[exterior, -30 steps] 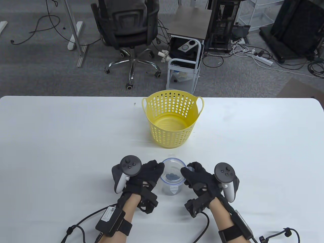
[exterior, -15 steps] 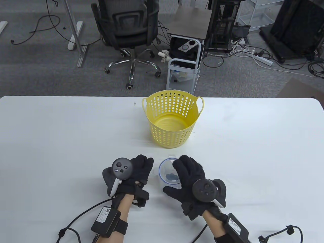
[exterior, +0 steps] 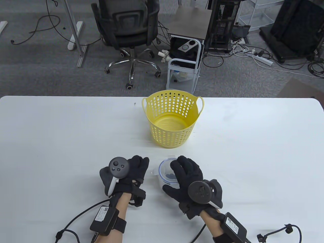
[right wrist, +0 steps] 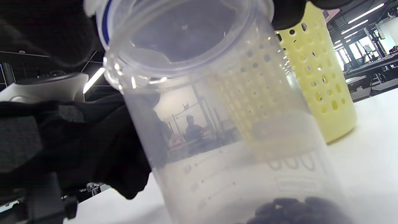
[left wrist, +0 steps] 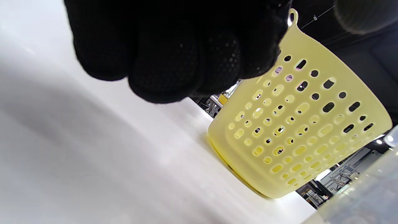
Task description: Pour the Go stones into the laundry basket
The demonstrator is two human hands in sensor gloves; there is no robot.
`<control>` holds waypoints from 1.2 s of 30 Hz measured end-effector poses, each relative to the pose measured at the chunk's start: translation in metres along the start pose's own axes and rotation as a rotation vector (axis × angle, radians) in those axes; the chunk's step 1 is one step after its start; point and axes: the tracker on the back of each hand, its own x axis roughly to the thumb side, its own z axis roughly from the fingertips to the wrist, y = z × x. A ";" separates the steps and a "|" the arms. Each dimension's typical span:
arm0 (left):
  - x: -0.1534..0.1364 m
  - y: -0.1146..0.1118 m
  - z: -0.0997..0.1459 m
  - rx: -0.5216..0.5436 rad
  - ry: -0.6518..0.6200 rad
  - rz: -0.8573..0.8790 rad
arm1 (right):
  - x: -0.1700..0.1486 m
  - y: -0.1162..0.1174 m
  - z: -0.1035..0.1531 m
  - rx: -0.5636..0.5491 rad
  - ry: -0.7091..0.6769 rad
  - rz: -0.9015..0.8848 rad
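Note:
A yellow perforated laundry basket stands empty at the table's middle; it also shows in the left wrist view and the right wrist view. A clear container with a blue-rimmed lid stands in front of it, with dark Go stones at its bottom. My right hand lies palm down over the container, fingers on the rim, thumb at its near side. My left hand rests on the table just left of the container, apart from it, fingers loosely curled and holding nothing.
The white table stretches wide to both sides. Wrist cables trail off the front edge. An office chair and a small cart stand on the floor beyond the far edge.
My right hand turned palm down and moved from the container's right side onto its top. My left hand let go of the container's left side and drew back to the left.

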 end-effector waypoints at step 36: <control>0.004 -0.011 0.004 -0.050 -0.018 -0.042 | -0.160 -0.010 0.015 0.325 0.703 0.242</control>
